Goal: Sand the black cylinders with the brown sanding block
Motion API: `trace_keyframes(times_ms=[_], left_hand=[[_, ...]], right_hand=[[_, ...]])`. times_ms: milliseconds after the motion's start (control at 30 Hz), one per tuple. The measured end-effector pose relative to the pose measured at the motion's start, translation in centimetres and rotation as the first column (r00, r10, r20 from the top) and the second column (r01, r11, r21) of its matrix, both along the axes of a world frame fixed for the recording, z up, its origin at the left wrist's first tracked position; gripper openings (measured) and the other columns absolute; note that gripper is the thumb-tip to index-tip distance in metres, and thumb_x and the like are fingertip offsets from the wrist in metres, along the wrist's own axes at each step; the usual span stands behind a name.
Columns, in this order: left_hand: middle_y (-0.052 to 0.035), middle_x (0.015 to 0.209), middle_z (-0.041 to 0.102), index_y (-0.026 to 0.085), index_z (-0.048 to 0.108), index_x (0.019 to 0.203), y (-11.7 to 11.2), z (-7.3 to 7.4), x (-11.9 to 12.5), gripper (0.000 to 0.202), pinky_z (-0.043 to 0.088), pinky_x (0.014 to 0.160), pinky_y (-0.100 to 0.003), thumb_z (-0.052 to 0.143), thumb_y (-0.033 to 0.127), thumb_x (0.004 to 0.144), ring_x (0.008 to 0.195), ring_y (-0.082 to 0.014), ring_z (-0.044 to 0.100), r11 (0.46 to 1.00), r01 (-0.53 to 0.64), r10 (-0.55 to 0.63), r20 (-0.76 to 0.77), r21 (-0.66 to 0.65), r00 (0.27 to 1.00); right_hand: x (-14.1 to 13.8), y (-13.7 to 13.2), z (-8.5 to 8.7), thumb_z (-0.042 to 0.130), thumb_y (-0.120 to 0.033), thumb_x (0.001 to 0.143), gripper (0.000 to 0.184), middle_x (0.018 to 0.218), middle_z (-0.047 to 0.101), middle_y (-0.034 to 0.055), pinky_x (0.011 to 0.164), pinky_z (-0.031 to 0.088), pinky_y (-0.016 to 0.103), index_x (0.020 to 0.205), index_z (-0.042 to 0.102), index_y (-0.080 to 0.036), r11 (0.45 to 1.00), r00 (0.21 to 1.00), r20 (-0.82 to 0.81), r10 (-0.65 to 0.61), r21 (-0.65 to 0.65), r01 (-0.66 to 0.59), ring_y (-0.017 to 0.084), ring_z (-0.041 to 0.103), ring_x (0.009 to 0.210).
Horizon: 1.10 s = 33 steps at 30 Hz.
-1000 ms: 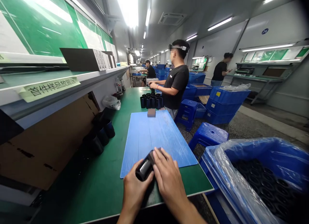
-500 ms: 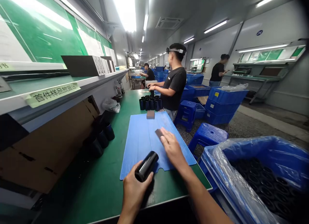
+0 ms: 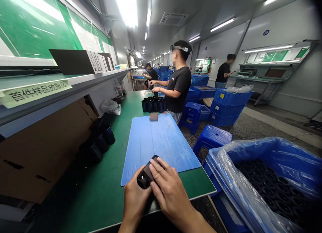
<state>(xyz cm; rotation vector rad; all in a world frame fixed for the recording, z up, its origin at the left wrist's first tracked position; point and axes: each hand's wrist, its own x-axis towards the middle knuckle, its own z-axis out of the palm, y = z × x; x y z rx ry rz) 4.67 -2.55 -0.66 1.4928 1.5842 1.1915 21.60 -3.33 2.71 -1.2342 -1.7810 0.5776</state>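
Note:
My left hand (image 3: pixel 136 197) wraps round a glossy black cylinder (image 3: pixel 143 182), tilted above the near edge of the table. In my right hand (image 3: pixel 172 189) is a thin grey-brown sanding block (image 3: pixel 148 172), its fingers laid over it and pressing it flat on the cylinder's upper side. Much of the cylinder is hidden by my hands. Beyond them lies a blue mat (image 3: pixel 163 139), with a second brown block (image 3: pixel 153 117) at its far edge.
Several black cylinders (image 3: pixel 153 105) stand past the mat, near a co-worker (image 3: pixel 179 80). More dark cylinders (image 3: pixel 108 135) are at the left under a shelf (image 3: pixel 83 82). On the right are a plastic-lined blue bin (image 3: pixel 274 146) with black parts and blue stools (image 3: pixel 213 135).
My right hand has come down and left from over the mat, bringing the sanding block onto the cylinder. My left hand still holds the cylinder, slightly farther left and lower.

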Motion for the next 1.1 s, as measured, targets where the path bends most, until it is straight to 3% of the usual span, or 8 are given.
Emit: trace_keyframes(times_ms=[133, 267, 367, 467, 567, 700, 833, 1100], left_hand=[[-0.0102, 0.111, 0.075, 0.018, 0.07, 0.116, 0.0, 0.2, -0.4, 0.058, 0.053, 0.099, -0.049, 0.081, 0.045, 0.065, 0.104, -0.0339, 0.07, 1.0, -0.009, 0.009, -0.03, -0.002, 1.0], [-0.0107, 0.118, 0.07, 0.02, 0.069, 0.116, -0.1, 0.8, -0.7, 0.056, 0.05, 0.101, -0.047, 0.08, 0.046, 0.068, 0.111, -0.0327, 0.067, 0.996, 0.037, -0.034, -0.043, 0.075, 0.998], [-0.0082, 0.111, 0.07, 0.022, 0.062, 0.125, -0.4, 1.6, -0.1, 0.064, 0.053, 0.092, -0.043, 0.079, 0.05, 0.07, 0.101, -0.0296, 0.069, 0.999, 0.01, -0.009, -0.042, 0.038, 0.999], [-0.0057, 0.1, 0.071, 0.022, 0.063, 0.117, -0.5, 2.4, 1.0, 0.057, 0.053, 0.085, -0.039, 0.077, 0.055, 0.072, 0.092, -0.0277, 0.069, 1.0, -0.022, 0.022, -0.057, -0.005, 0.998], [-0.006, 0.097, 0.071, 0.02, 0.065, 0.108, -0.3, 2.9, 1.9, 0.049, 0.054, 0.08, -0.036, 0.073, 0.056, 0.076, 0.088, -0.0262, 0.069, 1.0, 0.009, -0.009, -0.015, -0.015, 1.0], [-0.0005, 0.079, 0.068, 0.023, 0.056, 0.13, 0.2, 3.1, 1.9, 0.058, 0.051, 0.056, -0.029, 0.066, 0.056, 0.083, 0.057, -0.0174, 0.062, 0.985, 0.139, -0.129, 0.105, -0.103, 0.986], [-0.0037, 0.098, 0.07, 0.025, 0.056, 0.13, 0.3, 3.0, 0.9, 0.066, 0.051, 0.054, -0.025, 0.079, 0.043, 0.071, 0.057, -0.0132, 0.062, 0.967, 0.255, -0.252, 0.089, -0.026, 0.964], [0.0022, 0.077, 0.065, 0.019, 0.057, 0.119, 0.9, 0.8, 0.1, 0.05, 0.05, 0.05, -0.025, 0.072, 0.048, 0.081, 0.051, -0.0133, 0.059, 0.994, 0.106, -0.102, 0.198, -0.005, 0.975]], right_hand=[[2.7, 4.7, 1.6, 0.071, -0.036, 0.084, 0.038, 0.147, 0.055, 0.0083, 0.123, 0.011, 0.062, 0.121, 0.074, -0.026, 0.988, 0.938, -0.317, -0.142, -0.1, 0.116, 0.037, 0.037, 0.145], [7.0, 5.6, 2.1, 0.05, -0.052, 0.097, 0.051, 0.142, 0.06, 0.01, 0.115, 0.038, 0.053, 0.137, 0.061, -0.022, 0.977, 0.825, -0.526, -0.206, -0.158, 0.143, 0.03, 0.055, 0.132], [7.9, 2.2, 1.2, 0.049, -0.053, 0.098, 0.052, 0.127, 0.07, 0.0121, 0.097, 0.055, 0.046, 0.135, 0.061, -0.018, 0.946, 0.501, -0.839, -0.212, -0.305, -0.111, 0.03, 0.065, 0.119], [6.9, -1.2, 0.2, 0.051, -0.048, 0.098, 0.048, 0.131, 0.067, 0.0141, 0.089, 0.057, 0.037, 0.133, 0.062, -0.016, 0.869, 0.115, -0.965, -0.237, -0.263, -0.418, 0.03, 0.063, 0.122], [5.3, -2.0, -0.2, 0.048, -0.045, 0.1, 0.046, 0.136, 0.063, 0.0152, 0.086, 0.057, 0.035, 0.135, 0.06, -0.016, 0.807, -0.039, -0.965, -0.258, -0.193, -0.558, 0.03, 0.063, 0.124], [3.8, 0.0, 0.0, 0.047, -0.039, 0.101, 0.04, 0.135, 0.065, 0.0145, 0.087, 0.058, 0.036, 0.13, 0.063, -0.015, 0.787, -0.005, -0.966, -0.26, -0.209, -0.58, 0.028, 0.065, 0.121], [3.0, 2.7, 1.1, 0.044, -0.044, 0.101, 0.042, 0.131, 0.067, 0.0131, 0.09, 0.058, 0.042, 0.124, 0.065, -0.015, 0.788, 0.12, -0.969, -0.218, -0.247, -0.564, 0.028, 0.066, 0.119], [1.6, 5.0, 2.3, 0.043, -0.046, 0.1, 0.044, 0.141, 0.061, 0.0118, 0.09, 0.057, 0.043, 0.128, 0.061, -0.017, 0.79, 0.22, -0.958, -0.185, -0.278, -0.546, 0.029, 0.065, 0.121]])
